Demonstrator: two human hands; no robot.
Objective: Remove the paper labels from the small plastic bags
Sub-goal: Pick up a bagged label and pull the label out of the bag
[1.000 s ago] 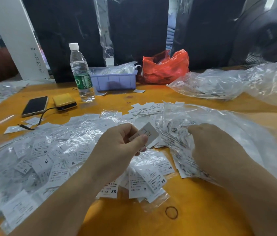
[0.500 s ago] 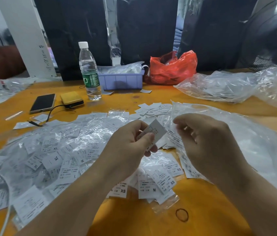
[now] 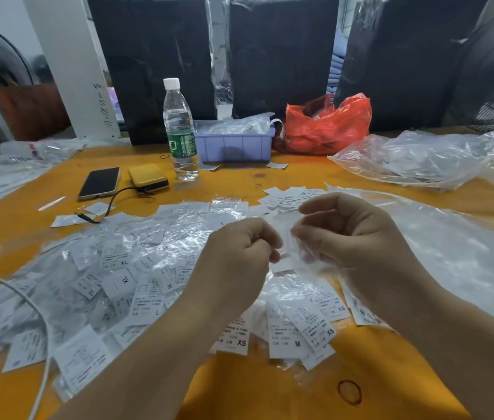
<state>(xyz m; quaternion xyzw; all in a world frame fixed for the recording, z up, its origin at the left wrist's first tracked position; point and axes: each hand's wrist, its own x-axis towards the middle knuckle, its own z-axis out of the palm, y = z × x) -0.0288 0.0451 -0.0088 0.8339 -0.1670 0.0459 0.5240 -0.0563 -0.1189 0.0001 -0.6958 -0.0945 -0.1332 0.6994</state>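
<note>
Both hands meet above the orange counter (image 3: 270, 177). The left hand (image 3: 239, 262) has its fingers curled, its grip pinching a small white paper label (image 3: 282, 256) at its edge. The right hand (image 3: 349, 237) is curled too, grasping a small clear plastic bag (image 3: 303, 253) that the label sits partly inside. Beneath them lies a wide heap of bagged white size labels (image 3: 118, 274). A clear water bottle with a green wrapper (image 3: 180, 131) stands farther back.
</note>
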